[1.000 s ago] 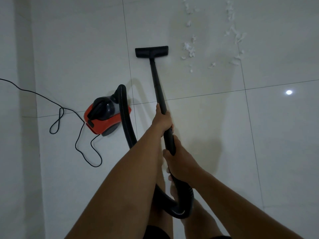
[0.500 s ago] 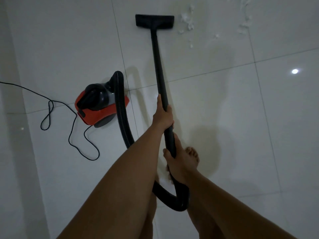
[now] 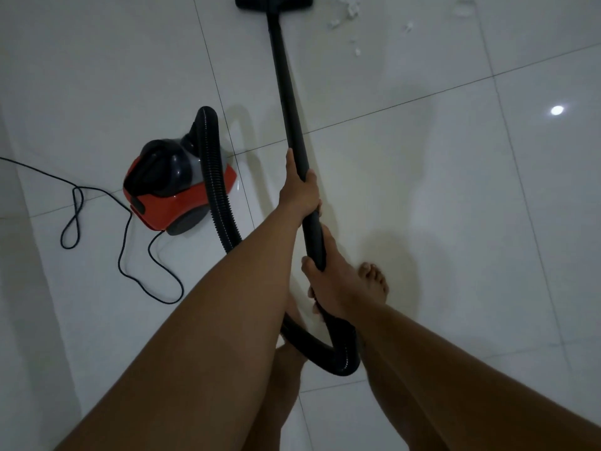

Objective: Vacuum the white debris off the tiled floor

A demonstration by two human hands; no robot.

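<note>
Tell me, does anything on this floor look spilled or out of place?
White debris lies scattered on the tiled floor right of the vacuum head, not yet picked up. The power cord lies in loose loops left of the red vacuum.

White tiled floor (image 3: pixel 422 196) under red vacuum (image 3: pixel 175 193), looped cord (image 3: pixel 123 249), white debris (image 3: pixel 353 9), floor head (image 3: pixel 274 1).
</note>
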